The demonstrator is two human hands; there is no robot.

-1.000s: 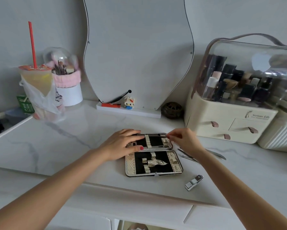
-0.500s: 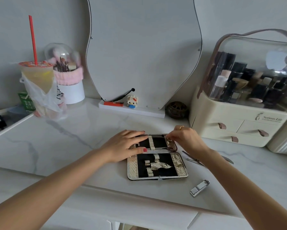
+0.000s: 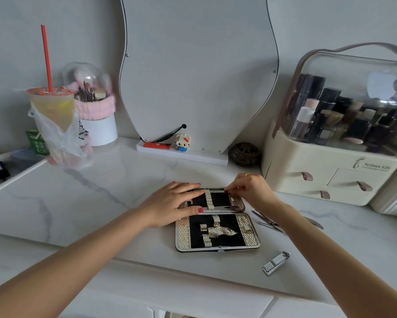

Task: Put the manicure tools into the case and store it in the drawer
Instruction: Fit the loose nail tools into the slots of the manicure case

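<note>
The manicure case (image 3: 217, 232) lies open on the marble top, black inside with gold straps. My left hand (image 3: 170, 204) lies flat on the left part of its far half, fingers straight. At the far half's top right edge, my right hand (image 3: 250, 189) pinches a thin metal tool (image 3: 212, 189) that lies along the top edge under a strap. Another slim tool (image 3: 218, 208) sits lower in that half. A nail clipper (image 3: 276, 263) lies on the top to the case's right. Scissors or nippers (image 3: 270, 222) lie partly hidden under my right forearm.
A cream cosmetics organiser (image 3: 330, 171) with small drawers stands at the right. The mirror (image 3: 197, 72) is behind, with a small figurine (image 3: 183, 142) and a dark round holder (image 3: 244, 154). An iced drink in a bag (image 3: 55, 125) and a brush pot (image 3: 94, 115) stand at the left.
Both hands stay on the case's far half. My right fingers have shifted slightly along its top edge. The view has moved a little closer.
</note>
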